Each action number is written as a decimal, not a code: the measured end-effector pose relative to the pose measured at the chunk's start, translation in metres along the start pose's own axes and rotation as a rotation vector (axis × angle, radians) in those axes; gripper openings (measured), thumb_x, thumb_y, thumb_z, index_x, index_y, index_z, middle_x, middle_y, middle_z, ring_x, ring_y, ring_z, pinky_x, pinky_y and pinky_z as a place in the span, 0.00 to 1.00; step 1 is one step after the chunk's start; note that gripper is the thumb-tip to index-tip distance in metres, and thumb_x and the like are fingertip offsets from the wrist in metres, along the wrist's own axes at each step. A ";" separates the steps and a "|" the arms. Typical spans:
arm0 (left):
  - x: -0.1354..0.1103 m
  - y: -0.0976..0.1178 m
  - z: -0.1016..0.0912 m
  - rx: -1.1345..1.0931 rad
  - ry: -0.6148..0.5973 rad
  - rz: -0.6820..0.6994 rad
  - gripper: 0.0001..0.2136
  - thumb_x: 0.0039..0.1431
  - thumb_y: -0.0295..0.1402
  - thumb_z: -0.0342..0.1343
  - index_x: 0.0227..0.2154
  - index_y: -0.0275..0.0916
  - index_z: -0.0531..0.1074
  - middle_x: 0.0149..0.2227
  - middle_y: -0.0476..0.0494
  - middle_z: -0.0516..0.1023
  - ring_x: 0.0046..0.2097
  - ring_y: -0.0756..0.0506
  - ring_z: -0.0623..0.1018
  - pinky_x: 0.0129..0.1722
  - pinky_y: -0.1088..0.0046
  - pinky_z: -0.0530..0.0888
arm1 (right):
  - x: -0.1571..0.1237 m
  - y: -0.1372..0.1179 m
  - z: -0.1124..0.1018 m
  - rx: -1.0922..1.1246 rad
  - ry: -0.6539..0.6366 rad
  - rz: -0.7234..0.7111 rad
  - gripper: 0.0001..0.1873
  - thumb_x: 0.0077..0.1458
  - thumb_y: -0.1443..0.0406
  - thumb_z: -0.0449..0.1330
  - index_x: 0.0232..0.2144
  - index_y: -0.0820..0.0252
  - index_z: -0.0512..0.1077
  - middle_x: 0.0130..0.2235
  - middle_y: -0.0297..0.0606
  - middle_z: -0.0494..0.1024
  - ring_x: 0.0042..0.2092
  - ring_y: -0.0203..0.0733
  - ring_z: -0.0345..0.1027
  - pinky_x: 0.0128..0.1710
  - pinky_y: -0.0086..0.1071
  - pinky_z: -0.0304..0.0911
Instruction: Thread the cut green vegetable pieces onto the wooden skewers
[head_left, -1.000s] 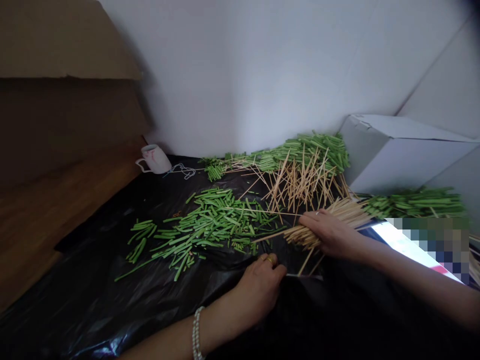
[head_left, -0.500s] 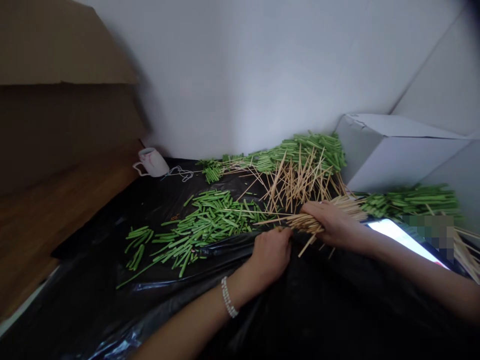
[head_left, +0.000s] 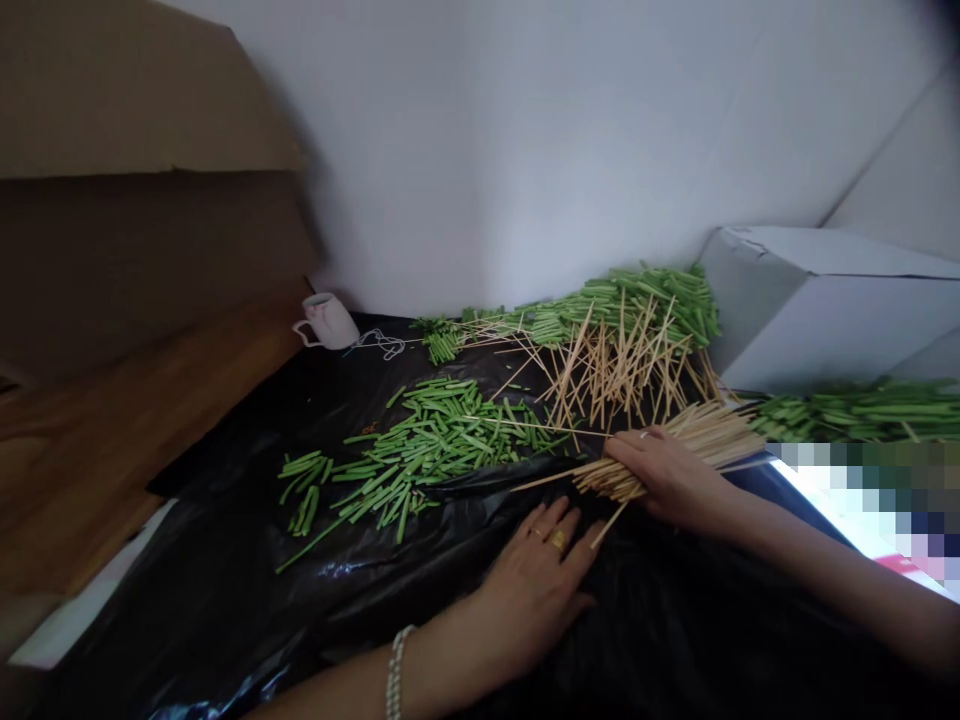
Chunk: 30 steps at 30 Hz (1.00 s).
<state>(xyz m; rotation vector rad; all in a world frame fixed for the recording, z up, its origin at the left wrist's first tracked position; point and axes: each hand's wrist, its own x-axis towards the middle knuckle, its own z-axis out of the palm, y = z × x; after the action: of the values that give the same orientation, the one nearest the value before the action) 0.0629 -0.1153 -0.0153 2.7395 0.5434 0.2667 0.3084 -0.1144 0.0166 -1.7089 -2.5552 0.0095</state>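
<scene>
Skewer bundle (head_left: 712, 435): over to the right on the black plastic sheet (head_left: 382, 600), one end towards the middle of it, the other close by some green stems.
Wall (head_left: 585, 130): plain and pale, rising behind everything.
Plastic sheet: dark, shiny and wrinkled, with a fold running just in front of the cut greens.
Cardboard box (head_left: 135, 100): big and brown, at the upper left.
White box (head_left: 840, 310): against the wall on the right.
Far heap: green lengths (head_left: 637, 300) stacked along the wall, with thin sticks (head_left: 615, 370) poking out of them towards me at all angles.
Loose pile (head_left: 442, 440): short green pieces scattered mid-sheet, a few lying apart to the left.
Far-right stems (head_left: 862, 410): bunched in front of the white box; a glowing screen (head_left: 832, 505), partly blurred out, lies just nearer.
Left hand (head_left: 536, 580): palm down over the sheet, fingers stretched and slightly apart; one stick's tip comes right up to it, touching or not I can't tell.
Right hand (head_left: 660, 465): fingers clamped on the skewer bundle from above.
Mug (head_left: 328, 322): white with reddish marks, tilted, by the wall.
Cord (head_left: 384, 343): thin, pale, looped beside the mug.
Bracelet (head_left: 397, 670): pale beads, left wrist.
</scene>
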 end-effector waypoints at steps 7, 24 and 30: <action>-0.044 -0.018 -0.039 -0.150 0.193 0.129 0.10 0.64 0.33 0.51 0.46 0.39 0.71 0.48 0.43 0.77 0.55 0.45 0.71 0.57 0.67 0.67 | -0.013 -0.006 0.004 -0.102 -0.044 -0.082 0.32 0.37 0.77 0.54 0.49 0.62 0.67 0.46 0.47 0.74 0.51 0.56 0.64 0.52 0.51 0.52; -0.057 -0.103 -0.064 0.230 0.168 -0.189 0.07 0.62 0.30 0.52 0.36 0.40 0.75 0.36 0.43 0.74 0.44 0.42 0.69 0.44 0.63 0.64 | 0.074 -0.106 0.010 0.276 -0.117 -0.223 0.05 0.57 0.66 0.56 0.34 0.60 0.72 0.36 0.40 0.76 0.42 0.45 0.67 0.44 0.38 0.59; -0.072 -0.102 -0.060 0.291 0.229 0.042 0.07 0.60 0.26 0.49 0.36 0.39 0.72 0.45 0.42 0.75 0.48 0.42 0.69 0.45 0.61 0.62 | 0.079 -0.087 0.007 0.483 0.085 -0.088 0.14 0.62 0.70 0.47 0.37 0.60 0.72 0.36 0.39 0.74 0.39 0.38 0.66 0.40 0.31 0.60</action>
<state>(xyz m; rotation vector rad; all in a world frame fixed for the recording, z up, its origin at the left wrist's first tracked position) -0.0510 -0.0379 -0.0049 3.0244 0.6287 0.5578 0.1974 -0.0750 0.0180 -1.3809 -2.3113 0.4939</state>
